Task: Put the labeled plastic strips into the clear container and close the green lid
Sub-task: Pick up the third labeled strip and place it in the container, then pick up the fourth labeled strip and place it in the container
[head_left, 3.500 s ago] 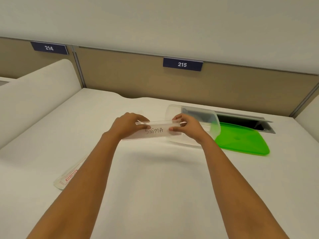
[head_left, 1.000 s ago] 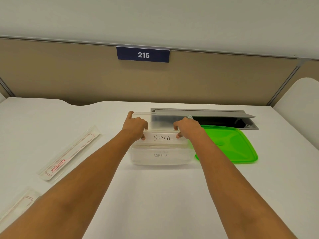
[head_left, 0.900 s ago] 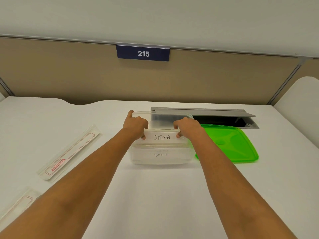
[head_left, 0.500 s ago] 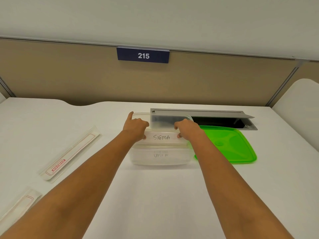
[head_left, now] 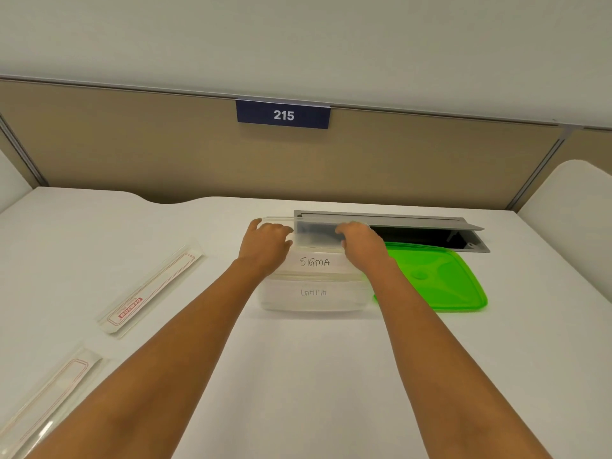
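Both hands are placed at the open top of the box (head_left: 313, 294): the left hand (head_left: 265, 245) is curled over the left end of the SIGMA strip (head_left: 314, 262), the right hand (head_left: 361, 243) over its right end, and each seems closed on the strip, though the fingertips are hidden. The strip is held level, just at the rim, above another labeled strip (head_left: 313, 292) already lying inside.

For this step, the strip should be kept parallel to the long walls and lowered flat, and both ends released together, so that no end catches on the rim.

The box is clear, thin-walled plastic with rounded corners. The strips are flat and white, with handwritten letters. The lid (head_left: 433, 276) is glossy green, with moulded ridges, and lies on the white, matt tabletop (head_left: 298, 376) touching the right side of the box. Two long pouches (head_left: 150, 289) with red print lie well apart at the left.
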